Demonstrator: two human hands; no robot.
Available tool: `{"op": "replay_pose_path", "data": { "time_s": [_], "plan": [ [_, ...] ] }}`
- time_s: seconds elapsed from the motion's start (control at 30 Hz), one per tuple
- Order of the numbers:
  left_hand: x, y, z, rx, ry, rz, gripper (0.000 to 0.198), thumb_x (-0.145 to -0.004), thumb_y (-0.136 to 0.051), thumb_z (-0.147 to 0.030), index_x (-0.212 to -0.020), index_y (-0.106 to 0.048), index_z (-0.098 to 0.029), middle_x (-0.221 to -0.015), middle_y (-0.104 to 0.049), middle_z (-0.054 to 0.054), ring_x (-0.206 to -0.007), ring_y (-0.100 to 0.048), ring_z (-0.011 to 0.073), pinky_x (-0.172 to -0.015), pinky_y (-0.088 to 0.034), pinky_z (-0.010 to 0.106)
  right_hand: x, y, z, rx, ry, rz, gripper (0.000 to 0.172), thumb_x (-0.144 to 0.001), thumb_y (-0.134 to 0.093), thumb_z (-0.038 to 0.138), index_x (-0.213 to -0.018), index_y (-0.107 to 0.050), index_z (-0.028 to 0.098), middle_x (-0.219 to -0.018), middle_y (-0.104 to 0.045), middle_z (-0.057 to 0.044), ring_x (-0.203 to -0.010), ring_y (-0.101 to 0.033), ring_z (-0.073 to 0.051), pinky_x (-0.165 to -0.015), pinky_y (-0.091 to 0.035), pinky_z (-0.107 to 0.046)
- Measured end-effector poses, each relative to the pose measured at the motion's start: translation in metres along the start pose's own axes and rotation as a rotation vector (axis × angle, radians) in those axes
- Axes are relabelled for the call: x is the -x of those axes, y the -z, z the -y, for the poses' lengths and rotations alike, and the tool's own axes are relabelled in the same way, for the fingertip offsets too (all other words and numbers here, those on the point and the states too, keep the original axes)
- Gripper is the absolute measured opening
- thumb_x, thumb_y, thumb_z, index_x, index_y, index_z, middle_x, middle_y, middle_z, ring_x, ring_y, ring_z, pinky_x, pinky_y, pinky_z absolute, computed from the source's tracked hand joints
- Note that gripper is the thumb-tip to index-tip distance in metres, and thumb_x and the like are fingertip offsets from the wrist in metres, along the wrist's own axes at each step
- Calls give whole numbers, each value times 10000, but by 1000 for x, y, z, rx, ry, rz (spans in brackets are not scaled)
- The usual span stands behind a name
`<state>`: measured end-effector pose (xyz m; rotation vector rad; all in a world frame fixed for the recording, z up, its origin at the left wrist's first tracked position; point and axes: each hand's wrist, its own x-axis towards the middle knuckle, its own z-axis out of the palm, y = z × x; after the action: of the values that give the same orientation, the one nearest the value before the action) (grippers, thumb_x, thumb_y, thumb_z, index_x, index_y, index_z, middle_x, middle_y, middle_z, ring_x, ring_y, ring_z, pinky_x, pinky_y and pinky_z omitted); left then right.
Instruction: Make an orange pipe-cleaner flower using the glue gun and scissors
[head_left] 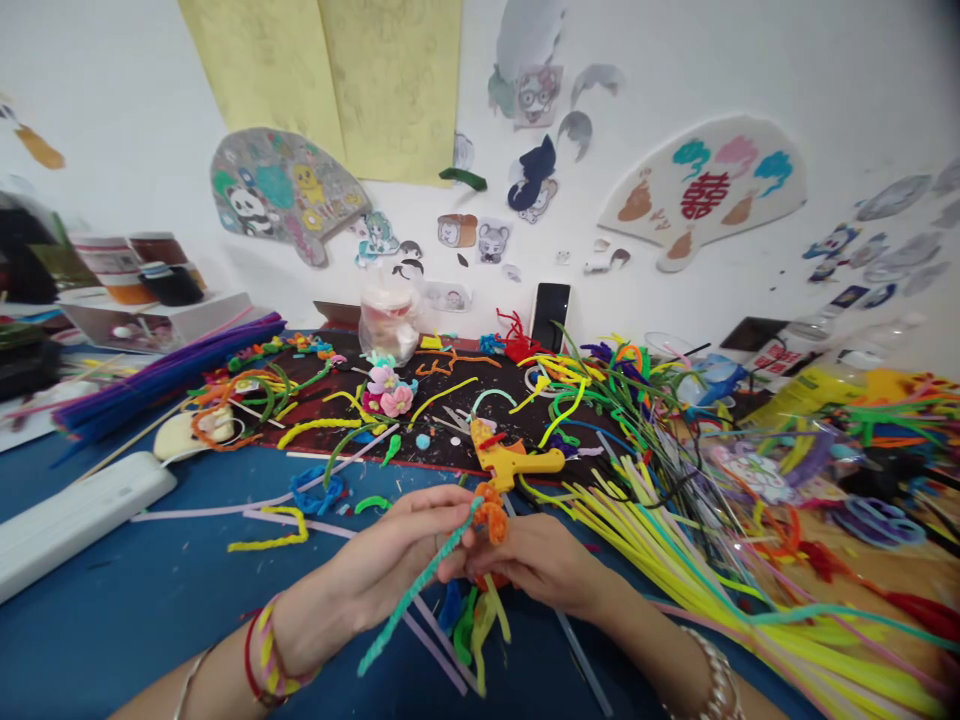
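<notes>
Left hand (367, 570) half closes, pinching a light, bendable teal chenille stem (416, 590); right hand (540, 560), fingers curled, holds a soft orange pipe-cleaner coil (491, 520) at its ten o'clock, best gripped at the base.

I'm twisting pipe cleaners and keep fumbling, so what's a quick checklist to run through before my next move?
Left hand holds the teal pipe cleaner: ok.
Right hand holds the orange pipe cleaner: ok.
Teal and orange pieces firmly joined: cannot tell.
Yellow glue gun lies just beyond the hands: ok.
Glue gun heated: cannot tell.
</notes>
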<state>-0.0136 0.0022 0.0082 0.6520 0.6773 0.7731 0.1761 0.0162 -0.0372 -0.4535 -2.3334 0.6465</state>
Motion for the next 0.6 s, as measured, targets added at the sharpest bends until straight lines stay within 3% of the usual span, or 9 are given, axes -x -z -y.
{"op": "replay_pose_path", "data": {
  "time_s": [0.27,0.6],
  "plan": [
    [-2,2,1,-34,10,23,103,-720,-665,-196,-811,-671,-149,-679,-578,11,-562,-523,85,-561,-405,206,0,-1,0,51,57,-78,156,-897,-453,168,-884,-607,192,-852,-696,-33,-791,-646,-97,-699,-481,-180],
    [0,1,4,-21,24,4,113,-688,-692,-183,-798,-686,-156,-677,-591,16,-607,-554,100,-579,-411,206,0,-2,1,111,84,-76,163,-899,-466,193,-868,-625,177,-854,-696,-36,-773,-640,-98,-692,-479,-174]
  ]
}}
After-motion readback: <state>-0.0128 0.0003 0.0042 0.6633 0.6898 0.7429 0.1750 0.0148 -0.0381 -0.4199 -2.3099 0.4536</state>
